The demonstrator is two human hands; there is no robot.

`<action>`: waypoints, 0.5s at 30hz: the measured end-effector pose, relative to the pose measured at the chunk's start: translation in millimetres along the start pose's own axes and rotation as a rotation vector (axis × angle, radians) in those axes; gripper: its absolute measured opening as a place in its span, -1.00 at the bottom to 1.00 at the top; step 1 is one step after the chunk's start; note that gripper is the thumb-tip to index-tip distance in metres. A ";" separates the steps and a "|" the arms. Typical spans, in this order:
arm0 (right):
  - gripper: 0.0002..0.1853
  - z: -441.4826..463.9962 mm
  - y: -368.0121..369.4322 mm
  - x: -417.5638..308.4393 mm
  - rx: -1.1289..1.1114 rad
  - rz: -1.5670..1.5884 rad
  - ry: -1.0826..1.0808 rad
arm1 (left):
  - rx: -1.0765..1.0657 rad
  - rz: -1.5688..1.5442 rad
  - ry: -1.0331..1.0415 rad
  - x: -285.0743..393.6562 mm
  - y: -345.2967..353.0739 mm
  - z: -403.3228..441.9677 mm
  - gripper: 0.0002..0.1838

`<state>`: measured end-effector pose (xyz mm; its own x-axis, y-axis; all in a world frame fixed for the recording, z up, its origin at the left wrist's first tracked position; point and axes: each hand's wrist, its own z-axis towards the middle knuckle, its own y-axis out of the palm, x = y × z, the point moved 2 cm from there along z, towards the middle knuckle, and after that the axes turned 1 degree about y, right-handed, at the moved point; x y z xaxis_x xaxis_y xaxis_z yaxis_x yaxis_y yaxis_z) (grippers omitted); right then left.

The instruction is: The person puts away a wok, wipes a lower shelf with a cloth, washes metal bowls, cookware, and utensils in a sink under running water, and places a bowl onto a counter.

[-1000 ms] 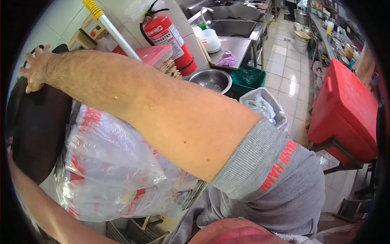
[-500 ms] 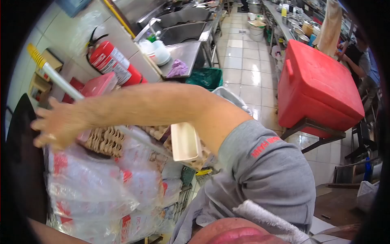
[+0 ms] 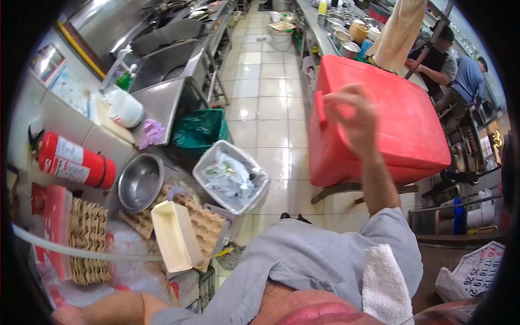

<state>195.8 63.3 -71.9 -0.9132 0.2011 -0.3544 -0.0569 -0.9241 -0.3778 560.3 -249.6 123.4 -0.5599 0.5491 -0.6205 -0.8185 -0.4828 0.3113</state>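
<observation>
The right hand [image 3: 355,114] is raised in front of the big red plastic cooler box [image 3: 398,130], its blurred fingers loosely bent and parted, with nothing visible between them. Whether it touches the lid cannot be told from this angle. The left hand [image 3: 67,314] is low at the left edge, cut off by the frame, so I cannot tell whether it is closed or holding anything; it is nearest the clear plastic-wrapped packs with red print [image 3: 143,281].

The cooler box sits on a dark low stand [image 3: 336,190] at the right side of the aisle, probably to keep it off the tiled floor [image 3: 276,127]. On the left, the brown pulp egg trays [image 3: 89,244] are nested in a stack, likely to save room, while a cream rectangular plastic container [image 3: 176,236] rests tilted on a loose brown egg tray [image 3: 206,225]. The grey-white bin [image 3: 260,189] is lined with a bag, presumably for easy emptying. A white terry towel [image 3: 385,287] lies over the right shoulder, perhaps for quick wiping.
</observation>
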 end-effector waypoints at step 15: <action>-0.85 127.9 -169.3 -149.0 0.022 -0.898 -1.104 | 0.278 -1.426 -0.127 164.1 187.1 30.7 -0.69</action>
<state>289.8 148.2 154.2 -0.4046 0.3696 0.8365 -0.7729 -0.6270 -0.0968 311.3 -228.9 101.9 0.7364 0.5019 -0.4536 -0.6674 0.6489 -0.3655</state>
